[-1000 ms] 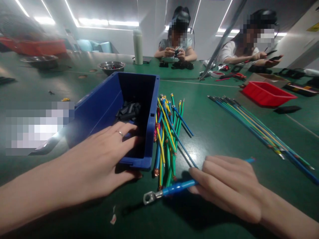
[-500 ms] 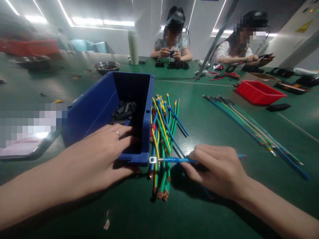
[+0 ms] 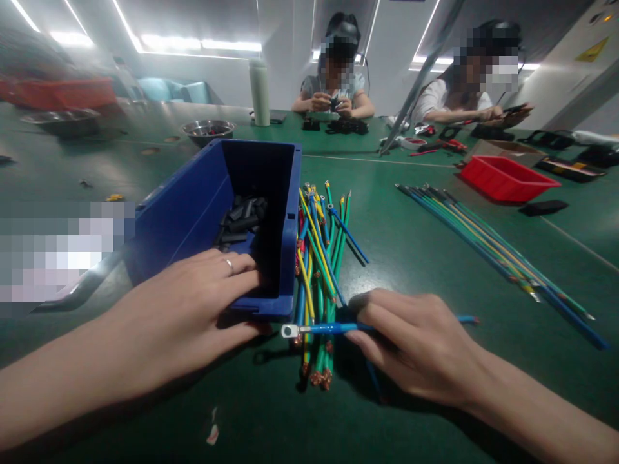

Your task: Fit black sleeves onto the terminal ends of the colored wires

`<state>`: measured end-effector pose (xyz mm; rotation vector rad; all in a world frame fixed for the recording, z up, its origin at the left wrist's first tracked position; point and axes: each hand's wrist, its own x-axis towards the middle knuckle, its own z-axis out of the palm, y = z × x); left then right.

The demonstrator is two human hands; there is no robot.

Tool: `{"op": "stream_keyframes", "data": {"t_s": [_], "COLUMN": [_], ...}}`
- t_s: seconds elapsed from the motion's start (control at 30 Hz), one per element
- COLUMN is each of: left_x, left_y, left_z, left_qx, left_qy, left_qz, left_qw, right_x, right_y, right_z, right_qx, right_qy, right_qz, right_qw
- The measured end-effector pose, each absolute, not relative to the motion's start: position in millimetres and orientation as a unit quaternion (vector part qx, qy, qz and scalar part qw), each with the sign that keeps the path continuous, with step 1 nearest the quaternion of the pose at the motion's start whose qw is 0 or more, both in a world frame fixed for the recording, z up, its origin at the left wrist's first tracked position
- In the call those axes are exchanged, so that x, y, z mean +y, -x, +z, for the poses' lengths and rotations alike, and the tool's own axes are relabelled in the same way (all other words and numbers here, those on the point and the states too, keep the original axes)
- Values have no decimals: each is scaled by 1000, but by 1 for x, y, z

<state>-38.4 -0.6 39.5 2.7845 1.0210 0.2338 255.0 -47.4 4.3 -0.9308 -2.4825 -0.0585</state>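
My right hand (image 3: 418, 345) pinches a blue wire (image 3: 333, 328) with a metal ring terminal (image 3: 290, 331) at its left end, held level just above a pile of short blue, green and yellow wires (image 3: 322, 258). My left hand (image 3: 193, 316) rests over the near rim of a blue plastic bin (image 3: 203, 206), thumb outside, fingers reaching inside. The fingertips are hidden in the bin's shadow. Small black tube pieces (image 3: 242, 216) lie on the bin's floor.
A bundle of long blue, green and yellow wires (image 3: 488, 248) lies to the right on the green table (image 3: 411, 206). A red tray (image 3: 505, 179) and a black piece sit at the far right. Two other people work across the table; a steel bowl (image 3: 207, 131) and a pale bottle (image 3: 260, 91) stand beyond the bin.
My right hand lifted the blue wire off the table and turned it level, with the terminal now beside the bin's near corner. My left hand stayed on the bin's rim.
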Motion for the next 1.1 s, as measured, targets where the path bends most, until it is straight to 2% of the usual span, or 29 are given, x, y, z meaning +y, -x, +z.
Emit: {"op": "stream_keyframes", "data": {"t_s": [0.17,0.4,0.6,0.77,0.9,1.1], "left_x": [-1,0,1,-1,-8,-20], "left_y": [38,40,37,37,40,42], "left_z": [36,39,44,45,43,36], "left_qx": [360,340,348,389,404,376], "left_qy": [-928,-934,-923,-878,-843,-860], "left_qz": [74,82,84,205,333,326], "left_qw": [52,73,142,191,125,114], "right_x": [-45,-45,-44,-45,-46,-44], "right_y": [-255,-259,-260,-261,-261,-261], "right_z": [1,1,4,5,6,5], "right_qx": [-909,-898,-891,-888,-878,-867], "right_qy": [344,351,358,351,358,371], "right_qz": [-54,-74,-80,-71,-73,-64], "right_qw": [231,254,267,287,308,325]}}
